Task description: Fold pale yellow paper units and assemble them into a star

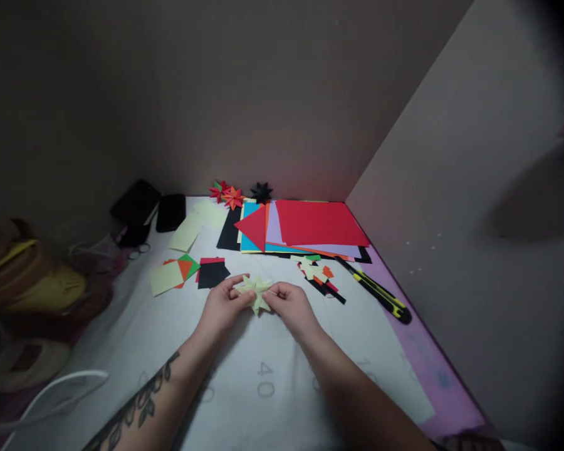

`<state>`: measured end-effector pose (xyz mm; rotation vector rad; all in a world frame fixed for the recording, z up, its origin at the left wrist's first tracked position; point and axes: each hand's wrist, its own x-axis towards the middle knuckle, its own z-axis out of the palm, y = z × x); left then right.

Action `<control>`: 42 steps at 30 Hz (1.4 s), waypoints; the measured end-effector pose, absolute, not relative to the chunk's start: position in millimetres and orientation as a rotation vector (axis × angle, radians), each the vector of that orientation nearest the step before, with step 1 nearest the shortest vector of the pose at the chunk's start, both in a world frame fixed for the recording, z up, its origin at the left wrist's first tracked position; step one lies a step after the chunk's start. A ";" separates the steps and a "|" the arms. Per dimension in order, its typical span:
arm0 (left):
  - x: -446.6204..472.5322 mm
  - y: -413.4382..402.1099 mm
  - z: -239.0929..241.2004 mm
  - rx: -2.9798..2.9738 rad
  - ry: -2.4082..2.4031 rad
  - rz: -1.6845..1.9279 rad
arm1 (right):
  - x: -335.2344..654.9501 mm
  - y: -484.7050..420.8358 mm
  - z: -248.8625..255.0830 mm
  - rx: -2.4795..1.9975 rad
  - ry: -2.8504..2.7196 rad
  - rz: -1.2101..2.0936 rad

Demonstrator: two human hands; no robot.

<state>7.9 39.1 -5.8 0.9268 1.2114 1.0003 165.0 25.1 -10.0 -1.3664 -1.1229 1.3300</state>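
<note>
A pale yellow-green folded paper star (pixel 257 292) with several points is held just above the white sheet (pixel 258 351). My left hand (pixel 228 299) pinches its left side between thumb and fingers. On the opposite side my right hand (pixel 289 302) grips it the same way, thumb on the front. Left of the hands lie black and red paper squares (pixel 213 273) and a fan of pale, orange and green squares (pixel 173 275). Paper scraps (pixel 317 274) in several colours lie to the right.
A yellow-and-black utility knife (pixel 378 292) lies at the right. Behind are stacked coloured sheets (pixel 324 222), a black paper star (pixel 262 192) and red-orange stars (pixel 232 197). Dark flat objects (pixel 171 212) and scissors handles (pixel 138 252) are at the back left. Walls border the table.
</note>
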 end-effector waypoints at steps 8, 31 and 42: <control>11.7 36.5 -2.5 0.901 1.213 1.048 | 162.4 25.1 -12.9 -1.386 -1.121 1.314; 11.9 35.3 5.4 0.960 1.125 0.995 | 160.1 21.6 -8.4 -1.404 -1.150 1.294; 15.1 35.6 4.2 0.909 1.134 1.045 | 152.9 22.2 -12.4 -1.335 -1.087 1.279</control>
